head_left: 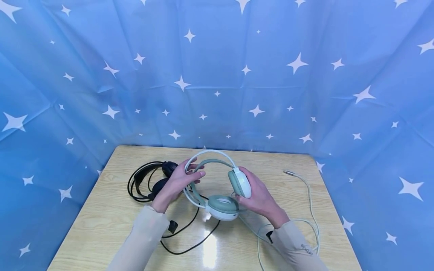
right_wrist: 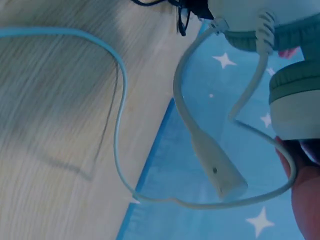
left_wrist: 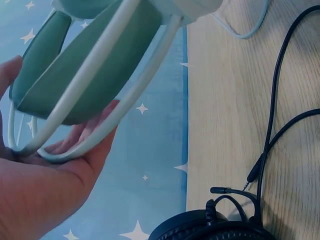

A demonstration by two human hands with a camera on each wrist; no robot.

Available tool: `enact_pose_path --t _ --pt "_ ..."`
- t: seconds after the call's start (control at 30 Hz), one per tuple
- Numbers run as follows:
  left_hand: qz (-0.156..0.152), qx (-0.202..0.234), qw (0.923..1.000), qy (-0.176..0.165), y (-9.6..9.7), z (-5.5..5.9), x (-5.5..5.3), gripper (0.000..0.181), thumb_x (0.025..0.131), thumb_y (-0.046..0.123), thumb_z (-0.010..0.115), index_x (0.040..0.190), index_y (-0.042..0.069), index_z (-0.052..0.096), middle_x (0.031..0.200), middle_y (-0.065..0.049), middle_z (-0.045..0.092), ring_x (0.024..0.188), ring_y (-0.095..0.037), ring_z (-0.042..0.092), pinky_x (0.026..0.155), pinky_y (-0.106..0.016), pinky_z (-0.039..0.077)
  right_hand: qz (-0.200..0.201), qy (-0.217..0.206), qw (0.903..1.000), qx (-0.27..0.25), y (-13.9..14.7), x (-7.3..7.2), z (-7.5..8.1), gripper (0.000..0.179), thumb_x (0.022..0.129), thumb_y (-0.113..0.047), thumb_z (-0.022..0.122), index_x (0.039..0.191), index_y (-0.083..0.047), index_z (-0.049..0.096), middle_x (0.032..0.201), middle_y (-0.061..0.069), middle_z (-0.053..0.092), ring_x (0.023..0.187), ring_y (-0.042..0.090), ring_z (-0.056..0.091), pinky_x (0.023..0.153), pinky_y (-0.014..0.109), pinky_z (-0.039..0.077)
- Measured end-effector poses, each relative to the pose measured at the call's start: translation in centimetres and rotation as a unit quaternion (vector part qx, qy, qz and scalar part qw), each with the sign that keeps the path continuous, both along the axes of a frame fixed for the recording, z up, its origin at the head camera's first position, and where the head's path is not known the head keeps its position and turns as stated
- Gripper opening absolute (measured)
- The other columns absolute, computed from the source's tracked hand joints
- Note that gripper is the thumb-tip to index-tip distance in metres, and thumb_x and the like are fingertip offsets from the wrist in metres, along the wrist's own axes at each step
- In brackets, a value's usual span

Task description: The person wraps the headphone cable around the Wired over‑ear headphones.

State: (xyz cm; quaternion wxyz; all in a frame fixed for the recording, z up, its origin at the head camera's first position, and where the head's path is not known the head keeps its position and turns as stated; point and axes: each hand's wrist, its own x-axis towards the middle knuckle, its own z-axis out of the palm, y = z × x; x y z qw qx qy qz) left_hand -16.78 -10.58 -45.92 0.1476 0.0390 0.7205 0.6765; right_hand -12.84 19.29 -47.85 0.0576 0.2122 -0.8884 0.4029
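A white and pale green headset (head_left: 221, 204) is held up above the table between both hands. My left hand (head_left: 179, 178) holds its headband; in the left wrist view the two white bands (left_wrist: 92, 70) cross the palm, the thumb on one side and the fingers on the other. At the opposite side, my right hand (head_left: 259, 194) grips one ear cup (head_left: 241, 182). The other ear cup hangs lower, its green cushion facing up. From the cups, the right wrist view shows a thin pale cable (right_wrist: 117, 125) and a short white microphone boom (right_wrist: 215, 165) hanging down.
A black headset (head_left: 149, 182) lies on the wooden table (head_left: 101, 226) at the left, its black cable (head_left: 190, 248) looping toward the front. The pale cable's metal plug (head_left: 289, 172) rests at the back right. A blue star-printed cloth (head_left: 217, 75) hangs behind.
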Motion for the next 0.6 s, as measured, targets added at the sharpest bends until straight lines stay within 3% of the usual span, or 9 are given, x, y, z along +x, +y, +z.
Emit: enact_pose_path --t 0.23,0.4,0.47,0.6 --pt "-0.015 0.019 0.9996 -0.014 -0.3 0.0 0.2 0.048 0.093 0.017 0.076 0.131 -0.002 0.053 0.113 -0.02 0.069 0.097 -0.033 0.074 0.084 -0.045 0.061 0.024 0.017 0.9995 0.011 0.3 -0.2 0.2 0.087 0.075 -0.023 0.074 0.154 -0.01 0.04 0.132 0.015 0.058 0.104 0.029 0.059 0.08 0.047 0.054" --pt "0.007 0.029 0.9994 -0.017 -0.1 -0.4 0.3 0.031 0.092 0.012 0.072 0.112 -0.001 0.053 0.097 -0.014 0.069 0.08 -0.029 0.074 0.072 -0.04 0.061 0.046 0.015 0.9988 -0.002 0.5 -0.7 0.1 0.087 0.075 -0.022 0.072 0.155 -0.01 0.04 0.134 0.015 0.057 0.104 0.027 0.058 0.08 0.046 0.054" --pt "0.02 0.027 0.9994 -0.01 -0.1 -0.5 0.4 0.024 0.091 0.011 0.07 0.105 0.002 0.052 0.091 -0.01 0.066 0.08 -0.026 0.07 0.073 -0.037 0.058 0.055 0.019 0.9983 -0.009 0.6 -1.0 0.1 0.087 0.074 -0.021 0.072 0.155 -0.01 0.04 0.138 0.016 0.055 0.106 0.029 0.058 0.082 0.048 0.054" --pt "0.028 0.04 0.9988 0.006 0.1 -0.8 0.7 0.019 0.091 0.007 0.066 0.097 0.005 0.048 0.097 -0.009 0.064 0.099 -0.025 0.069 0.089 -0.04 0.056 0.067 0.02 0.9974 -0.016 0.8 -1.3 0.4 0.087 0.074 -0.018 0.072 0.155 -0.009 0.04 0.146 0.019 0.051 0.113 0.033 0.057 0.087 0.054 0.052"
